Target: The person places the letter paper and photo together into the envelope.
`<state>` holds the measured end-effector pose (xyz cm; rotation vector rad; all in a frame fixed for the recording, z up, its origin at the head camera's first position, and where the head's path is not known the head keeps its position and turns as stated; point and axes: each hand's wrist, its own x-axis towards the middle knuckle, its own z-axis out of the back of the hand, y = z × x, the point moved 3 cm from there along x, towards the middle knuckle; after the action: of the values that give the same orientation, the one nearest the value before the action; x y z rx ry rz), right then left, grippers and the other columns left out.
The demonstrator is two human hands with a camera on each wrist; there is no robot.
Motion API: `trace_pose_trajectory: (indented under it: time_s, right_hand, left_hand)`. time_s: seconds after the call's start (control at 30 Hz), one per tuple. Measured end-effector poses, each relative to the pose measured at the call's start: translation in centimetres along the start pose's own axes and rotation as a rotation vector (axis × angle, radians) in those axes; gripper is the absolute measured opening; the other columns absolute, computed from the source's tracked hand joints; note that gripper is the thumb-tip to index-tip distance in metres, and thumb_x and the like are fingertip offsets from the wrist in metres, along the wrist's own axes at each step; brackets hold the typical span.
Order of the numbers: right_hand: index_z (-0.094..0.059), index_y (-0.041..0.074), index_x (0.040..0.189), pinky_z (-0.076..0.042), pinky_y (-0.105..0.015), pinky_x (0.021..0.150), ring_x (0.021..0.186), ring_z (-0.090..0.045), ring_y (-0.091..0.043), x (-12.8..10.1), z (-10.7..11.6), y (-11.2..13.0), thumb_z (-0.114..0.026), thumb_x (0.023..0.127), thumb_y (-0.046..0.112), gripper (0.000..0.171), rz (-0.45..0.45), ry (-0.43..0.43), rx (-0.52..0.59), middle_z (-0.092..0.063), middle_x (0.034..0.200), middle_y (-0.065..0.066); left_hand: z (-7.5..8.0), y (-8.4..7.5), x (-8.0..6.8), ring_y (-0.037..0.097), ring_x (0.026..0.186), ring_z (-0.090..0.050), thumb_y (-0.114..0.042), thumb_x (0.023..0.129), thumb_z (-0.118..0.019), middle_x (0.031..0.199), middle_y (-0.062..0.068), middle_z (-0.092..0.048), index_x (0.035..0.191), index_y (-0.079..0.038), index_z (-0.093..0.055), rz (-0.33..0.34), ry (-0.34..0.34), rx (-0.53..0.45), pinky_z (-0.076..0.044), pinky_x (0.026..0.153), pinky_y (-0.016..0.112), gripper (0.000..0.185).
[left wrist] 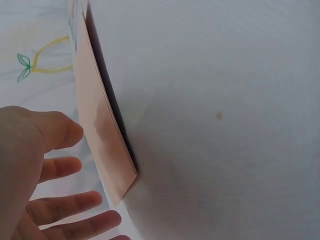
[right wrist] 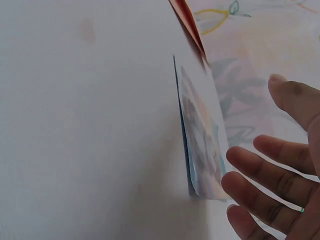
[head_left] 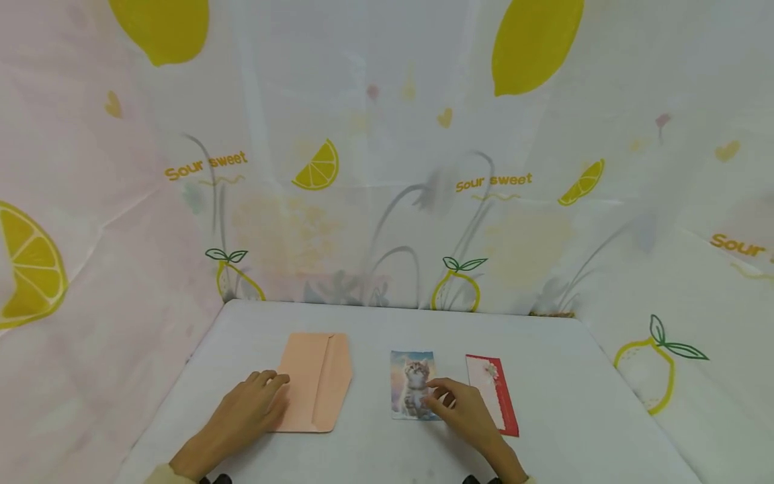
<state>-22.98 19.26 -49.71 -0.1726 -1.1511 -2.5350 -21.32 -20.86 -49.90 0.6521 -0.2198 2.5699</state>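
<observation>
A peach paper envelope [head_left: 305, 383] lies on the table to the left, its flap toward the right. My left hand [head_left: 248, 407] is over its left edge, fingers loosely bent and holding nothing; in the left wrist view the thumb [left wrist: 62, 131] and fingers stand apart beside the envelope [left wrist: 102, 125]. Near the middle lies a kitten picture card [head_left: 406, 370]. My right hand [head_left: 465, 410] hovers at that card's right side, overlapping it in the head view. The right wrist view shows spread fingers [right wrist: 280, 185] with nothing between them, beside the kitten card [right wrist: 202, 145].
A red and white card [head_left: 504, 400] with a flower decoration lies right of the kitten card, partly behind my right hand. Beneath everything is a white table [head_left: 574, 396]. A lemon-printed cloth [head_left: 375, 235] hangs along the table's back and sides.
</observation>
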Motion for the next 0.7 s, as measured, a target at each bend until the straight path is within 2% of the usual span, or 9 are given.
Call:
trace_pose_trajectory:
  time_s: [0.17, 0.4, 0.7]
  right_hand:
    - [-0.073, 0.005, 0.112, -0.052, -0.024, 0.062, 0.071, -0.061, -0.003, 0.6, -1.6, 0.6, -0.079, 0.092, 0.035, 0.036, 0.044, 0.023, -0.012, -0.068, 0.085, 0.008]
    - [-0.073, 0.006, 0.117, -0.050, -0.023, 0.061, 0.067, -0.057, 0.002, 1.4, -3.6, 1.1, -0.076, 0.094, 0.039, 0.040, 0.096, 0.074, -0.038, -0.067, 0.083, 0.012]
    - [-0.072, 0.004, 0.120, -0.050, -0.022, 0.062, 0.066, -0.057, 0.002, 3.0, -6.0, 3.0, -0.075, 0.094, 0.040, 0.044, 0.142, 0.108, -0.034, -0.068, 0.083, 0.010]
  left_hand:
    - [-0.4, -0.3, 0.5, 0.029, 0.096, -0.065, -0.021, 0.086, -0.083, 0.111, 0.011, -0.067, 0.116, -0.009, -0.069, 0.009, 0.024, -0.018, -0.055, 0.068, 0.041, 0.035]
    - [-0.9, -1.0, 1.1, 0.034, 0.103, -0.063, -0.024, 0.088, -0.081, 0.114, 0.015, -0.066, 0.118, -0.007, -0.068, 0.057, 0.094, -0.055, -0.054, 0.074, 0.047, 0.037]
    - [-1.1, -1.3, 1.3, 0.033, 0.103, -0.061, -0.027, 0.091, -0.079, 0.114, 0.012, -0.064, 0.120, -0.008, -0.065, 0.046, 0.138, -0.046, -0.053, 0.075, 0.046, 0.038]
